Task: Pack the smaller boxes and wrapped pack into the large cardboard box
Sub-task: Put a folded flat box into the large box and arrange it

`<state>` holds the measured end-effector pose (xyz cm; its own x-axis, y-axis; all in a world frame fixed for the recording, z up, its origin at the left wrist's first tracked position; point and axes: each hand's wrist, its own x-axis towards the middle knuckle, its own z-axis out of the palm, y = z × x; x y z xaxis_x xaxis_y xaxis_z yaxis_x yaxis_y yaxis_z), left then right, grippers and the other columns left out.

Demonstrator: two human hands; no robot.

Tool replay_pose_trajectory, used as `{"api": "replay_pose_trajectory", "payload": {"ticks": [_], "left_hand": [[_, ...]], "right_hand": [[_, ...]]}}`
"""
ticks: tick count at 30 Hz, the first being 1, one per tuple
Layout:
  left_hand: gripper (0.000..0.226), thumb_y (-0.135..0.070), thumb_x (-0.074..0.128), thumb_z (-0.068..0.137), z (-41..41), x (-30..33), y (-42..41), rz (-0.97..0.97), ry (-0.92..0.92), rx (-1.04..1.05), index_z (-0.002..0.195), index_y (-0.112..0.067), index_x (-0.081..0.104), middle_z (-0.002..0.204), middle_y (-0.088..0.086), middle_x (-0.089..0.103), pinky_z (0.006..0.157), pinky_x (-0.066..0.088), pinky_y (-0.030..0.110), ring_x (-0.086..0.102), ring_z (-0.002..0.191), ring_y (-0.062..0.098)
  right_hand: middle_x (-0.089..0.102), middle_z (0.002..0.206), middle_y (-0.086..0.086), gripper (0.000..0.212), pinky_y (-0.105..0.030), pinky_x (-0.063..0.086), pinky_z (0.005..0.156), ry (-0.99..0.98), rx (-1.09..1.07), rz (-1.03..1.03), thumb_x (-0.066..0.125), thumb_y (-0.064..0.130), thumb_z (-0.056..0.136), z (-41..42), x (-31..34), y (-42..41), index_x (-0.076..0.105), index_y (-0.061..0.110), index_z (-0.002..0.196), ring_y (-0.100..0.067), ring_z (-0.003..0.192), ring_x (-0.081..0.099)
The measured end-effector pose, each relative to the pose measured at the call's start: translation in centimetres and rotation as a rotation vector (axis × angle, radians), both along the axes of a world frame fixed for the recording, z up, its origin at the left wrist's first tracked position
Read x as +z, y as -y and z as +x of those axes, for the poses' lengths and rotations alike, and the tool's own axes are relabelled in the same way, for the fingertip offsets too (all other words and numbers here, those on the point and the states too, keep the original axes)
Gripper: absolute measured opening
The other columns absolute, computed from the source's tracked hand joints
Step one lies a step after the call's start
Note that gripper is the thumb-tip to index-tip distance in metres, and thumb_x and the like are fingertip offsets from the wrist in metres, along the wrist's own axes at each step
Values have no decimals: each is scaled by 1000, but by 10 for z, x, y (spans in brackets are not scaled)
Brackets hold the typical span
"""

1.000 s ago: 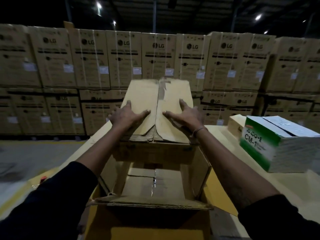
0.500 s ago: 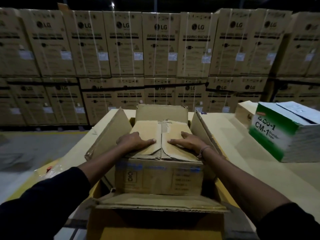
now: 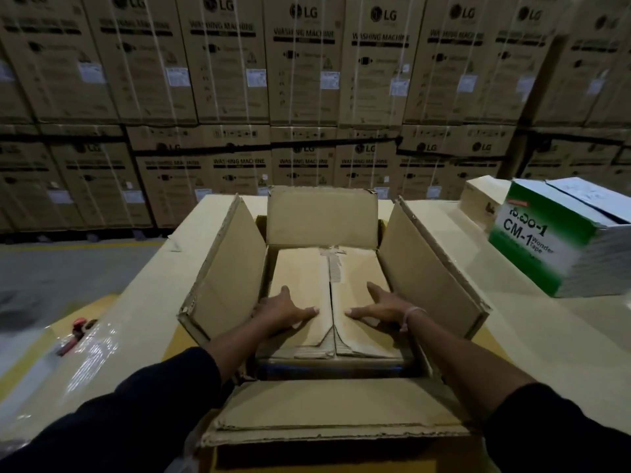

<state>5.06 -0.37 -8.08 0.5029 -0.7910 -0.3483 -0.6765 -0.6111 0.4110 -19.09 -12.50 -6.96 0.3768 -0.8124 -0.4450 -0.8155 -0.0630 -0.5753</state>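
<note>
The large cardboard box [image 3: 433,264] stands open in front of me, its four flaps spread outward. A smaller brown box [image 3: 300,278], its top flaps closed along a taped seam, lies inside it, nearly filling it. My left hand [image 3: 283,310] lies flat on the left top flap, fingers spread. On the right flap my right hand [image 3: 379,307] presses flat the same way, a thread band at its wrist. A green and white box [image 3: 560,240] marked CM-1 Wonder Tape sits on the table at the right, with a small beige box [image 3: 478,199] behind it.
The box stands on a pale table [image 3: 512,336]. A plastic-wrapped area with a small red object [image 3: 80,327] lies at the table's left edge. Stacked washing machine cartons [image 3: 304,70] wall off the far side. Grey floor lies to the left.
The smaller box, held tilted above the large box a second ago, has gone down into it and lies level. Both hands followed it down, staying on its top flaps.
</note>
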Motion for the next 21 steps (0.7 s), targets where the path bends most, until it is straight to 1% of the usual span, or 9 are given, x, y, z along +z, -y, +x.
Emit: {"api": "replay_pose_trajectory", "payload": {"ticks": [2,4,6,8,9,12,15,18,21], "left_hand": [[146,-100,56,43,2,-22,-1,47,-19,27,161,-34,-1,162,23,25,108,42,59,35,144,44],[143,-98,55,51,-5,-22,-8,48,-4,18,160,-33,-11,165,26,13,113,37,61,25,148,47],[131,-91,57,67,-13,-12,-12,38,46,-17,162,-26,-7,165,29,3,116,32,62,16,150,49],[115,-80,58,80,-19,-3,-9,15,140,-83,162,-19,6,165,29,-12,119,20,63,-1,152,51],[108,-76,59,83,-21,0,-6,0,167,-121,161,-18,13,165,26,-17,119,16,64,-7,152,50],[87,-64,58,91,-28,3,7,-36,153,-188,158,-22,24,168,21,-13,120,13,65,-9,153,48],[72,-55,47,98,-35,5,18,-40,131,-186,159,-23,23,169,20,-9,120,11,65,-5,154,46],[73,-57,40,99,-38,3,27,-35,119,-151,160,-23,20,169,19,-6,119,10,68,-4,153,46],[80,-64,45,95,-39,0,35,-49,123,-117,159,-23,22,168,19,-2,117,7,70,-1,153,46]], "right_hand": [[0,173,-8,157,-59,26,123,-55,4,30,85,87,37,5,-19,-6,0,45,163,-39,156,15],[-18,170,-12,154,-64,21,123,-106,-15,41,82,88,43,8,-24,-9,-7,48,162,-46,156,1],[-24,168,-16,150,-66,18,123,-163,0,31,77,90,48,11,-21,-10,-11,46,161,-48,155,-8],[-25,167,-18,146,-68,12,122,-241,26,-33,70,93,55,18,-15,-12,-11,39,163,-48,154,-16],[-24,167,-19,145,-69,9,121,-279,34,-77,66,94,57,23,-12,-14,-10,34,164,-49,153,-17],[-19,167,-24,148,-69,12,119,-361,40,-156,61,98,57,40,-9,-21,-8,23,165,-53,152,-11],[-22,166,-27,151,-71,13,119,-373,10,-135,63,97,56,52,-12,-21,-10,21,165,-56,151,-11],[-22,165,-28,145,-74,12,117,-354,-11,-131,65,93,61,56,-14,-20,-9,24,165,-58,150,-12],[-19,166,-26,138,-72,13,117,-310,-14,-152,63,91,66,52,-10,-21,-8,27,165,-56,150,-9]]}}
